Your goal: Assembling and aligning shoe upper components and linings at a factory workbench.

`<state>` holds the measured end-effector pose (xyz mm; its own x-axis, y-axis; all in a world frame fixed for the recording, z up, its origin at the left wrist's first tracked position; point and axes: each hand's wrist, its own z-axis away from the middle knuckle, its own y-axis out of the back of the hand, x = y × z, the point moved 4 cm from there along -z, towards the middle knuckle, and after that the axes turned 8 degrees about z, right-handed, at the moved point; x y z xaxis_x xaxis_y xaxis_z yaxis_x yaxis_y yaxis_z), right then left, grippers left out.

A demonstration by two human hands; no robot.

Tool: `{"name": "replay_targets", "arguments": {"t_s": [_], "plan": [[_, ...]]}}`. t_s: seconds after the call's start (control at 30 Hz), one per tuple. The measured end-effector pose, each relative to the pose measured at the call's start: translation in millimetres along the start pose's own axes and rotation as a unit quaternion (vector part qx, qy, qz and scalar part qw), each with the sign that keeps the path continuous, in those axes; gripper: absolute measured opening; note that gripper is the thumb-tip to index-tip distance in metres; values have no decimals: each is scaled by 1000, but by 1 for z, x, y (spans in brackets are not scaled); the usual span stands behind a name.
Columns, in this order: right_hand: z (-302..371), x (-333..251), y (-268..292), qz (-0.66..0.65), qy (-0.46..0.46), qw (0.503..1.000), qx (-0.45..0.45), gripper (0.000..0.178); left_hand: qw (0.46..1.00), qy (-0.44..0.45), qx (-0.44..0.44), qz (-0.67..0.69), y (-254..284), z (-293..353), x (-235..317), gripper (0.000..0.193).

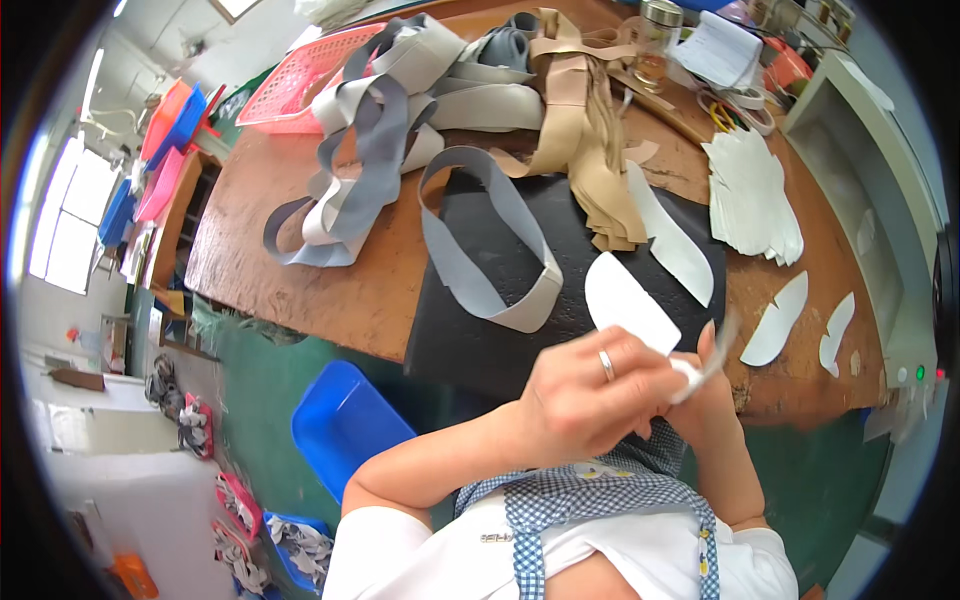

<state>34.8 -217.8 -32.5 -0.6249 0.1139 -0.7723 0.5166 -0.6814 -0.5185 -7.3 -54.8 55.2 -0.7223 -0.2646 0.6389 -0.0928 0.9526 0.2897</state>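
Note:
Both hands meet at the near edge of the table, over a black mat (480, 360). My left hand (585, 395), with a ring on one finger, is closed in a pinch on a small white cut piece (688, 378). My right hand (705, 405) is closed around the same piece from the other side, its thumb pointing up. The piece's outer end is smeared by motion, and my left hand hides some right fingers. Just beyond the hands lies a white rounded panel (628, 300). A longer curved white panel (672, 240) rests farther off on the mat.
Grey strip loops (490, 240) and tan strips (590, 150) lie across the table. At the right are a stack of white pieces (752, 195) and loose cut pieces (777, 320), beside a grey machine frame (860, 170). A blue bin (345, 425) stands below, left.

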Motion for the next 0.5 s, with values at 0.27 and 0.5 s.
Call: {"name": "replay_targets", "arguments": {"t_s": [0.27, 0.5], "plan": [[-18, -1, 22, 25, 114, 982, 150, 25, 951, 206, 50, -227, 29, 14, -40, 58], [-44, -25, -17, 125, 210, 959, 140, 31, 880, 462, 80, -76, 45, 41, -91, 21]]}}
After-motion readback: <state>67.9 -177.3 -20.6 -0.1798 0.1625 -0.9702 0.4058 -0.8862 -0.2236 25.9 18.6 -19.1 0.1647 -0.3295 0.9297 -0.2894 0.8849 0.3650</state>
